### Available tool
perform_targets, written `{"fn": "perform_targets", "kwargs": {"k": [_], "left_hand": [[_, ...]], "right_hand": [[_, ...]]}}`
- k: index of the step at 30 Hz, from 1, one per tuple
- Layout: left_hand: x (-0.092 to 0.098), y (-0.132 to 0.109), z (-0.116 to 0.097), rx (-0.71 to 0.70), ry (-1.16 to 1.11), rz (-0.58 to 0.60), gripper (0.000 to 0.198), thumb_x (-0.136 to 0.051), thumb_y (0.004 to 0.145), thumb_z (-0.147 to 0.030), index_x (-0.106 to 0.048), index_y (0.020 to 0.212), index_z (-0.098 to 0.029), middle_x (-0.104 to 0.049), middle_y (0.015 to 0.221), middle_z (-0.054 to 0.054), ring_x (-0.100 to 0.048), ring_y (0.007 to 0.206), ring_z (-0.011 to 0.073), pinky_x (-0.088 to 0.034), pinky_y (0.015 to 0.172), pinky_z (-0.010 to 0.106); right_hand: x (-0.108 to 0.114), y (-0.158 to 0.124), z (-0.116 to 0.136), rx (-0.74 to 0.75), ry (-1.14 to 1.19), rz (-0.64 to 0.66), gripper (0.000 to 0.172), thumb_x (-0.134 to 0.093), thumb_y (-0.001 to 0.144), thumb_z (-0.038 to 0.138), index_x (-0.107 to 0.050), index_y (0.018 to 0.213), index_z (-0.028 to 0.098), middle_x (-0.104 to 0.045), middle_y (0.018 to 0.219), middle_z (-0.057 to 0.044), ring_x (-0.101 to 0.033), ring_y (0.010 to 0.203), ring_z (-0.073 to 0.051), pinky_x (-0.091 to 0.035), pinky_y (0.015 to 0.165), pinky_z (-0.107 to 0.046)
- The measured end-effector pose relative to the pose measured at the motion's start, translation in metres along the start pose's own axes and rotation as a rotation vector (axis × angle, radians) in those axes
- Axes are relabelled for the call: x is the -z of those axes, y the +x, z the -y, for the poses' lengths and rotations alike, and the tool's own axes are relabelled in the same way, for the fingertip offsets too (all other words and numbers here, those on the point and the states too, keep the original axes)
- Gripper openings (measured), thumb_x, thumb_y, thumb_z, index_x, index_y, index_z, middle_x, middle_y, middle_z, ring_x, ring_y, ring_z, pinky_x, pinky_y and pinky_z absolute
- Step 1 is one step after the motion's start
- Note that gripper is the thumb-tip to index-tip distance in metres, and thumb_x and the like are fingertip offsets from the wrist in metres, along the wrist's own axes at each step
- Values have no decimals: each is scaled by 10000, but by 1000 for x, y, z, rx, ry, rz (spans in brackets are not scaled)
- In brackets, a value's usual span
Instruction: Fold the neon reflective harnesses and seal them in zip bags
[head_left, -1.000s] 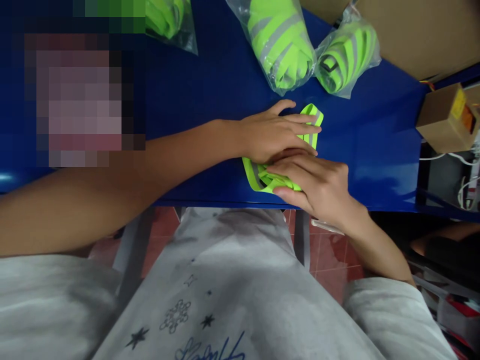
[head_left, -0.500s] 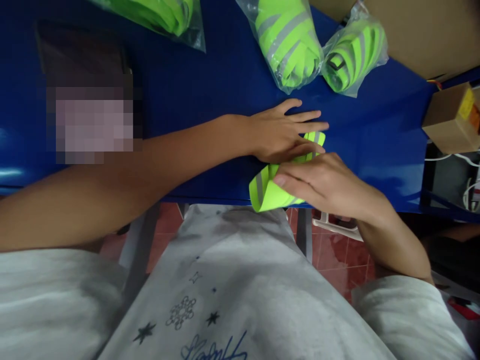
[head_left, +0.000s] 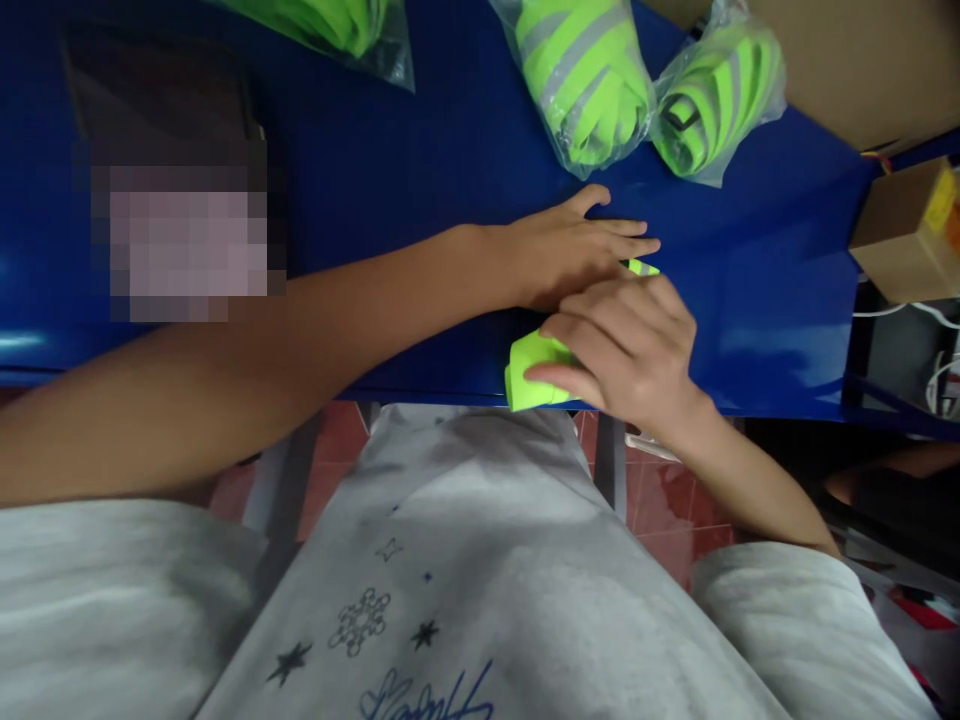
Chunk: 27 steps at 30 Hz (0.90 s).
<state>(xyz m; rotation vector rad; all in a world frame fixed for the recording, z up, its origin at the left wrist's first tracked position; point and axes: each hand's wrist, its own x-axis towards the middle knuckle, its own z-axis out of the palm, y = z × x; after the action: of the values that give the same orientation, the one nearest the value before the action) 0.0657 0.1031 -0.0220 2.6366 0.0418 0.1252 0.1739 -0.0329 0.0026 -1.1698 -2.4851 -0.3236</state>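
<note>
A neon yellow-green reflective strap (head_left: 525, 370) lies folded near the front edge of the blue table. My right hand (head_left: 641, 340) is closed over it, thumb along its near side, and covers most of the fold. Just beyond, my left hand (head_left: 570, 245) rests palm down with fingers stretched out. It sits against the strap, whose far end with a grey stripe shows below its fingertips. What lies under the left palm is hidden.
Clear plastic bags with rolled neon straps lie at the back: one bag (head_left: 589, 90), a smaller bag (head_left: 720, 100) beside it, and another bag (head_left: 337, 25) further left. A dark item (head_left: 157, 90) is at left on the blue table (head_left: 420, 150). A small cardboard box (head_left: 900, 240) stands right.
My right hand has turned and curled over the strap, moving closer to the left hand. The strap's near loop has been pressed into a smaller fold. My left hand stays nearly in place.
</note>
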Motion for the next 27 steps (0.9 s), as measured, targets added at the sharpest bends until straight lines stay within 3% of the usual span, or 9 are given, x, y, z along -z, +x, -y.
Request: {"fn": "perform_targets", "kwargs": {"k": [3, 6, 8, 10, 12, 16, 19, 23, 27], "left_hand": [[-2, 1, -1, -4, 56, -49, 383, -430, 1053, -208, -639, 1373, -216, -375, 1649, 105, -334, 1547, 327, -148, 1245, 619], [-3, 3, -2, 32, -52, -149, 327, -499, 1019, -186, -710, 1260, -253, -517, 1562, 75, -433, 1488, 301, -202, 1229, 616], [0, 8, -3, 105, -184, -218, 305, -569, 971, -169, -729, 1212, -265, -673, 1392, 37, -579, 1339, 249, -333, 1187, 535], [2, 13, -6, 219, -253, -269, 318, -687, 901, -197, -724, 1215, -238, -735, 1231, 38, -650, 1167, 237, -439, 1095, 482], [4, 17, -10, 302, -272, -278, 342, -771, 834, -218, -738, 1174, -195, -746, 1120, 65, -664, 1026, 239, -506, 981, 457], [6, 19, -24, 308, -380, -279, 95, -714, 856, -184, -777, 923, -163, -770, 884, 40, -667, 771, 153, -557, 767, 324], [9, 12, -36, 335, -446, -273, 97, -696, 856, -163, -775, 911, -170, -784, 889, 22, -698, 785, 139, -570, 767, 278], [14, -2, -50, 298, -500, -194, 235, -554, 938, -241, -781, 987, -207, -782, 1024, 28, -718, 969, 186, -572, 865, 294], [12, -13, -63, 242, -527, -112, 342, -420, 985, -231, -745, 883, -201, -736, 1115, 36, -686, 1039, 177, -540, 932, 302]], "right_hand": [[-4, -23, 10, -18, 51, -7, 601, -565, 955, 674, -720, 1182, 140, -744, 1134, -112, -663, 1067, -268, -487, 942, -403], [-9, -43, 18, -106, 95, 21, 665, -571, 950, 670, -660, 1355, 151, -713, 1229, -133, -635, 1150, -294, -462, 992, -435], [-11, -49, 20, -155, 121, 36, 655, -533, 968, 674, -651, 1376, 176, -706, 1243, -129, -629, 1158, -293, -452, 991, -444], [-12, -49, 20, -185, 128, 58, 646, -498, 979, 685, -666, 1352, 184, -709, 1237, -122, -628, 1154, -284, -450, 986, -439], [-12, -47, 20, -195, 127, 54, 635, -498, 981, 682, -683, 1317, 176, -719, 1215, -117, -633, 1134, -274, -452, 975, -424], [-10, -44, 21, -230, 164, 47, 611, -503, 985, 673, -692, 1277, 171, -722, 1197, -122, -631, 1132, -273, -447, 972, -423], [-12, -45, 22, -245, 190, 56, 592, -528, 968, 681, -716, 1172, 159, -714, 1163, -141, -614, 1126, -293, -433, 971, -443], [-17, -48, 23, -217, 149, 41, 602, -568, 916, 732, -739, 1006, 162, -703, 972, -116, -600, 1028, -285, -412, 962, -447], [-16, -59, 27, -160, -20, 59, 623, -519, 912, 783, -746, 1064, 223, -692, 981, -85, -576, 1072, -278, -371, 1006, -457]]}}
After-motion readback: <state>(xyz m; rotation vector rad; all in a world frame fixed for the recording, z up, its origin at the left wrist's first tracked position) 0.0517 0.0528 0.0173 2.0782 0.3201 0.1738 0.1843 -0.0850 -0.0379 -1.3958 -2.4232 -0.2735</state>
